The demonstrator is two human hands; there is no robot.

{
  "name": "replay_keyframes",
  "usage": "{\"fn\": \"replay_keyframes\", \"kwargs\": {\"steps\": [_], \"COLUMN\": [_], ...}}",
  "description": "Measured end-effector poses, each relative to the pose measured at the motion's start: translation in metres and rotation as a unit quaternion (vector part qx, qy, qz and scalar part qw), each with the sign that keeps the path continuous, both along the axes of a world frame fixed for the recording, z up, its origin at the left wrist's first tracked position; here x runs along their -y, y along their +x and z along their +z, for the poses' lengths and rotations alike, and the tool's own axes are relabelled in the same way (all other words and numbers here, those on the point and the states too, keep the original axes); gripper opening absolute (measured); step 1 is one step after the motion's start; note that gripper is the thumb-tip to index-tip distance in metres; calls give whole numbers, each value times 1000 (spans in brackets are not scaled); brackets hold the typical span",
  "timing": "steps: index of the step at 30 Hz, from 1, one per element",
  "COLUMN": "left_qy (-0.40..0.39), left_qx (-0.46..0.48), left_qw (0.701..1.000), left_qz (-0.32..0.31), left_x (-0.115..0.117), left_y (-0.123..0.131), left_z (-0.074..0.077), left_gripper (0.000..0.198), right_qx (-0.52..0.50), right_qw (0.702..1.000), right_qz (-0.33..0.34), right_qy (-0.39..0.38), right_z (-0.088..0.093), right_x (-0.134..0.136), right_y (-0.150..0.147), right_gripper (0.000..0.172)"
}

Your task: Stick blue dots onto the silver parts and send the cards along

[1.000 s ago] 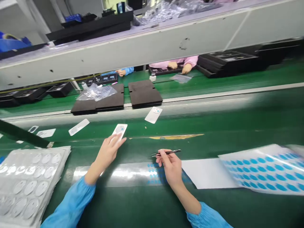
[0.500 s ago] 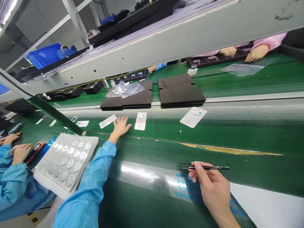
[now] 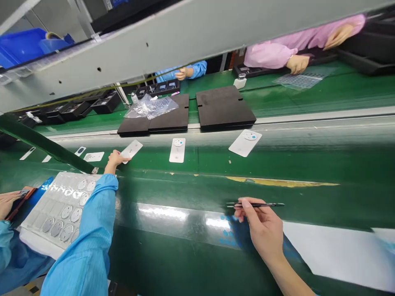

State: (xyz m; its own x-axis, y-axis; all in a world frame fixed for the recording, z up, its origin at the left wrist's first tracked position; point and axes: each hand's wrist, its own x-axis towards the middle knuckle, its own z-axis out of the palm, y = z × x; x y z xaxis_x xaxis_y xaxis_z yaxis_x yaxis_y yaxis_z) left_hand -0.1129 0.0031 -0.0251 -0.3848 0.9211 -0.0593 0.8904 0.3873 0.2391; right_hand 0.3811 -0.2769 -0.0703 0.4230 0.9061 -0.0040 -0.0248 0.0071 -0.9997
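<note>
Two grips, one shaky we reckon: left hand (image 3: 115, 158) corner-pinches far white rectangular plastic card (image 3: 131, 149), may slip; right hand (image 3: 262, 228) clamps thin black tweezers (image 3: 259, 204).

Left sleeve (image 3: 89, 238): I wear a light blue smock sleeve, loose and creased, with a faint sheen along its folds.
Cuff (image 3: 108, 181): my sleeve gathers into a narrow, puckered band at the wrist.
Left hand (image 3: 115, 158): bare beyond the cuff.
Right hand (image 3: 262, 228): bare, my thumbnail plain.
Right forearm (image 3: 288, 277): uncovered down to the lower edge of the view.
</note>
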Motion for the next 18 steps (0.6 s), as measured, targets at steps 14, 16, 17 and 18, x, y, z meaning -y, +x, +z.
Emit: {"fn": "replay_keyframes", "kwargs": {"steps": [14, 16, 17, 18], "left_qy": [-33, -135, -153, -156], "left_qx": [419, 388, 368, 345], "left_qw": [813, 758, 742, 737], "left_qz": [-403, -507, -539, -559], "left_x": [155, 185, 197, 207], "left_y": [164, 196, 209, 219], "left_z": [45, 36, 28, 18], "left_gripper": [35, 30, 29, 30], "right_qx": [95, 108, 115, 120], "right_qw": [952, 948, 947, 946], "right_qz": [260, 270, 271, 271], "right_qy": [-128, -130, -129, -128], "right_z": [-2, -4, -4, -5], "right_x": [38, 43, 44, 45], "right_y": [13, 9, 8, 8], "right_gripper": [39, 39, 39, 39]}}
